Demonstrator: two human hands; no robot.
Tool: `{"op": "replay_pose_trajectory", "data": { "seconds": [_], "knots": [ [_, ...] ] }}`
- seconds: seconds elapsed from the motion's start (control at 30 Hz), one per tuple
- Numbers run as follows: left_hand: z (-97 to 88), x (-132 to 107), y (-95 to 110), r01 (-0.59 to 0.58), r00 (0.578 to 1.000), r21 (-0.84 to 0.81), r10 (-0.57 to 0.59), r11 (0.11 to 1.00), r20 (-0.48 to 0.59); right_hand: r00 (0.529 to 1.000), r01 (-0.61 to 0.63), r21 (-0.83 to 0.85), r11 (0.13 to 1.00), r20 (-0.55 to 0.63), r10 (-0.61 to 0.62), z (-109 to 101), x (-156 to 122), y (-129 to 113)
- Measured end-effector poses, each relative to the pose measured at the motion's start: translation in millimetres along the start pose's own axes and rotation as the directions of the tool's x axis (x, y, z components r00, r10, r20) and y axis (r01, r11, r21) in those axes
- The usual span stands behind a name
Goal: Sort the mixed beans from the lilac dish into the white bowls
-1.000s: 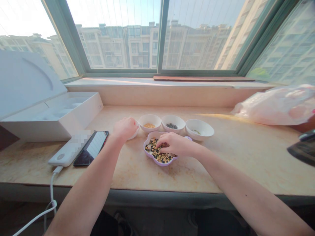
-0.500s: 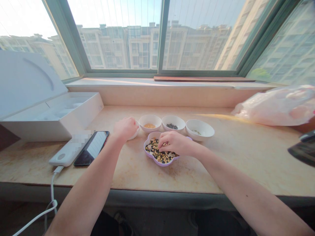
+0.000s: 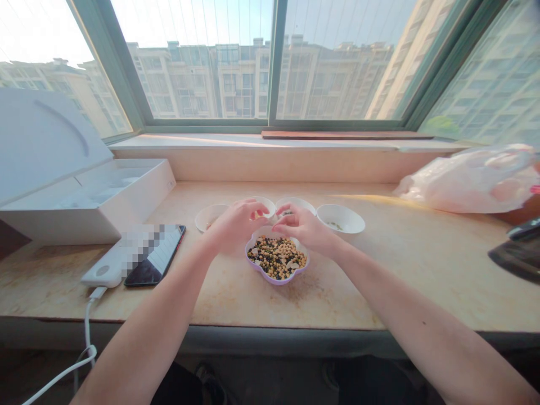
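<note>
A purple-rimmed, flower-shaped bowl sits before me, full of mixed yellow and black beans, small green ones and flat white pieces. Over its far left side is my left hand, fingers loosely curved and apart, tips in front of a white bowl. My right hand hovers above the far right rim, thumb and fingers parted, near a white bowl with black beans. I make out nothing held in either hand. Further white bowls stand at the left and right, the right bowl holding a few green bits.
Left on the counter lie a phone and a white power bank with a cable. Behind them stands an open white box. A plastic bag and a dark object are at the right.
My left hand has moved right, away from the leftmost white bowl. My right hand has lifted from the beans towards the black-bean bowl, and its fingers have parted.
</note>
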State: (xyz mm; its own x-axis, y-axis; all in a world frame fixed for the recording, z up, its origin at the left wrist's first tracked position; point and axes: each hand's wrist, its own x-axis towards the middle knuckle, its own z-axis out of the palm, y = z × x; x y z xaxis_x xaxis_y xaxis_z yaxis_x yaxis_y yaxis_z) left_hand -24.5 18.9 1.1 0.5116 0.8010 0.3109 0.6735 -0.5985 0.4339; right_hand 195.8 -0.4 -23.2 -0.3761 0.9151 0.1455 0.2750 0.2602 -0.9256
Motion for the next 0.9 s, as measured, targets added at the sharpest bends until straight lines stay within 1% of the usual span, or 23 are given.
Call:
{"op": "replay_pose_trajectory", "data": {
  "seconds": [0.07, 0.13, 0.2, 0.3, 0.4, 0.47, 0.5, 0.57, 0.6, 0.63, 0.67, 0.7, 0.73, 0.8, 0.87, 0.9],
  "knots": [
    [8.8, -0.6, 7.3, -0.117, 0.993, -0.098, 0.119, 0.988, 0.013, 0.999, -0.042, 0.117, 0.992, -0.026, 0.045, -2.5, 2.0, 0.6],
    [16.2, -1.1, 12.5, -0.171, 0.985, -0.142, 0.170, 0.975, -0.020, 0.997, -0.060, 0.180, 0.982, -0.032, 0.067, -4.4, 3.5, 0.9],
    [21.4, -0.8, 15.0, -0.187, 0.982, -0.165, 0.179, 0.968, -0.062, 0.997, -0.074, 0.230, 0.970, -0.014, 0.080, -5.4, 4.5, 1.1],
    [25.3, 0.8, 14.8, -0.177, 0.981, -0.178, 0.158, 0.968, -0.112, 0.996, -0.093, 0.291, 0.952, 0.026, 0.089, -5.4, 5.7, 0.4],
    [26.4, 2.7, 13.5, -0.160, 0.982, -0.156, 0.141, 0.975, -0.125, 0.994, -0.104, 0.289, 0.952, 0.051, 0.093, -5.1, 5.7, -1.5],
    [26.1, 3.5, 12.9, -0.140, 0.985, -0.122, 0.126, 0.983, -0.115, 0.993, -0.120, 0.201, 0.972, 0.048, 0.112, -5.3, 4.4, -3.4],
    [25.7, 3.8, 12.5, -0.122, 0.988, -0.102, 0.111, 0.987, -0.108, 0.993, -0.118, 0.116, 0.986, 0.032, 0.115, -5.5, 3.2, -4.6],
    [24.1, 4.3, 10.9, -0.066, 0.994, -0.054, 0.060, 0.996, -0.095, 0.998, -0.067, -0.149, 0.987, -0.015, 0.066, -5.9, -0.3, -7.8],
    [23.0, 4.6, 9.4, -0.026, 0.995, -0.022, 0.024, 0.999, -0.094, 1.000, -0.022, -0.307, 0.951, -0.019, 0.017, -6.1, -2.5, -9.9],
    [21.7, 4.9, 7.6, 0.018, 0.995, 0.016, -0.016, 1.000, -0.098, 0.999, 0.033, -0.457, 0.889, 0.002, -0.036, -6.2, -4.8, -12.5],
    [20.3, 5.2, 5.5, 0.062, 0.993, 0.058, -0.056, 0.996, -0.106, 0.996, 0.090, -0.579, 0.811, 0.055, -0.071, -6.4, -7.2, -15.3],
    [18.9, 5.6, 3.2, 0.103, 0.989, 0.100, -0.091, 0.990, -0.116, 0.989, 0.140, -0.659, 0.739, 0.124, -0.078, -6.5, -9.4, -18.2],
    [17.6, 6.1, 0.9, 0.136, 0.985, 0.141, -0.118, 0.981, -0.125, 0.979, 0.185, -0.707, 0.682, 0.196, -0.062, -6.5, -11.2, -21.1],
    [15.4, 7.2, -3.2, 0.176, 0.980, 0.212, -0.151, 0.961, -0.130, 0.950, 0.249, -0.748, 0.615, 0.311, -0.006, -6.4, -13.5, -25.8],
    [14.4, 8.3, -6.1, 0.189, 0.980, 0.272, -0.163, 0.944, -0.117, 0.927, 0.283, -0.752, 0.596, 0.375, 0.032, -5.9, -13.7, -27.8],
    [14.4, 8.8, -7.1, 0.189, 0.981, 0.297, -0.164, 0.936, -0.105, 0.920, 0.290, -0.740, 0.607, 0.390, 0.034, -5.6, -13.2, -27.5]
  ]
}}
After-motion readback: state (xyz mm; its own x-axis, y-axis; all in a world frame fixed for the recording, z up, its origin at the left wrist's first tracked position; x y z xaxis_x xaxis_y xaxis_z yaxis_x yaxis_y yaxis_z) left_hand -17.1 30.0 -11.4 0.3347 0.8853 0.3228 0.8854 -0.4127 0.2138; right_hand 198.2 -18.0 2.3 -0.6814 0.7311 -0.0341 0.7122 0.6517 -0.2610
